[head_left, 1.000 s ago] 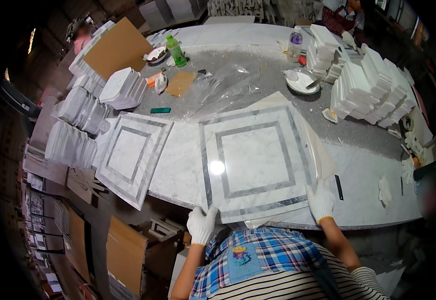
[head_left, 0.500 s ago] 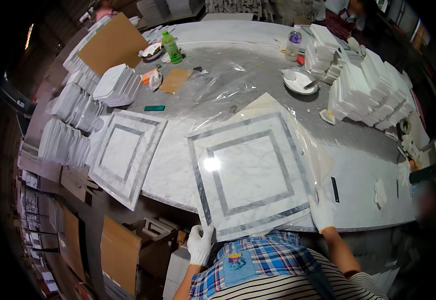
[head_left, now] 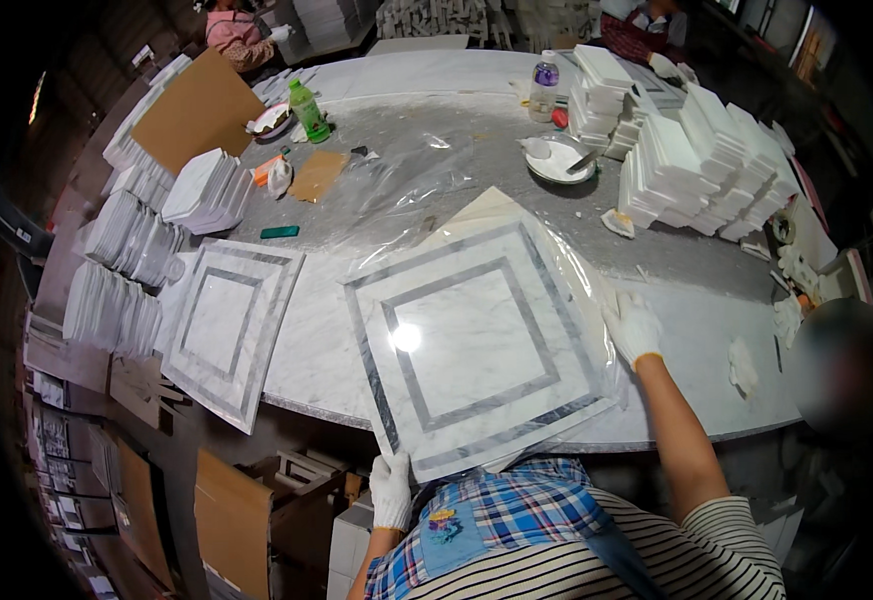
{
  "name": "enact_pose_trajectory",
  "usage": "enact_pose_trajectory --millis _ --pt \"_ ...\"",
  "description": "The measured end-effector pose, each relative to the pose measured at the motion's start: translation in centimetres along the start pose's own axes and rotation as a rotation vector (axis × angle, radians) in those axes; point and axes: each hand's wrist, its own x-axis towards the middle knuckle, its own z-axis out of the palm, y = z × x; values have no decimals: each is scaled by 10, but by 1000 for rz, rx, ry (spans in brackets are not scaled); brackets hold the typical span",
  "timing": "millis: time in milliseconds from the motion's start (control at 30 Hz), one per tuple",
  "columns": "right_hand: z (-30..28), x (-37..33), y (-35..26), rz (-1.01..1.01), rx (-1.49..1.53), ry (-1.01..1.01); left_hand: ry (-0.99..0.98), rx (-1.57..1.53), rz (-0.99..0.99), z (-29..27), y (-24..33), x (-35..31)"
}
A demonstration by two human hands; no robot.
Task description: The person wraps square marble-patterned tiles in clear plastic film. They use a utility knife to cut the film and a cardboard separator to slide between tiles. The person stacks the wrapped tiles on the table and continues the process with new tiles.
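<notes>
A square marble panel (head_left: 477, 345) with grey inlaid bands lies tilted in front of me, overhanging the table's near edge. Gloved in white, my left hand (head_left: 391, 490) is closed on its near-left corner. On the panel's right side, my right hand (head_left: 634, 328), also gloved, has its fingers drawn together at the edge of a clear plastic film (head_left: 582, 270). This film and a cream sheet (head_left: 495, 207) stick out from beneath the panel. A second banded panel (head_left: 225, 315) lies to the left, its near end past the table edge.
White tile stacks stand at the left (head_left: 112, 310) and right (head_left: 687, 165). Farther back are a green bottle (head_left: 309, 112), a clear bottle (head_left: 544, 88) and a white bowl (head_left: 559, 162). Cardboard (head_left: 232, 525) leans below the table. Two other people work at the far side.
My right hand has left the panel's near-right edge and moved up to the film's edge, its forearm now reaching over the table. My left hand stays on the corner. The whole view has shifted slightly.
</notes>
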Motion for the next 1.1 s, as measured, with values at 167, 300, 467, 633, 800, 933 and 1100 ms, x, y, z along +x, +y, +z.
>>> enact_pose_trajectory --millis 167,300,467,633,800,933,1100 --pt "13 23 12 106 27 -127 40 73 80 4 2 -6" --pt "12 42 18 133 77 -173 48 147 68 4 -3 -8" --pt "8 53 20 142 86 -266 86 127 100 16 -7 -14" --pt "17 57 30 129 105 -248 70 239 60 26 -1 -21" --pt "13 58 27 136 133 -281 80 179 15 50 -9 -21" --pt "2 61 24 173 161 -304 31 247 -112 73 4 -18" --pt "0 65 26 154 240 -340 -79 301 -172 98 26 -21"
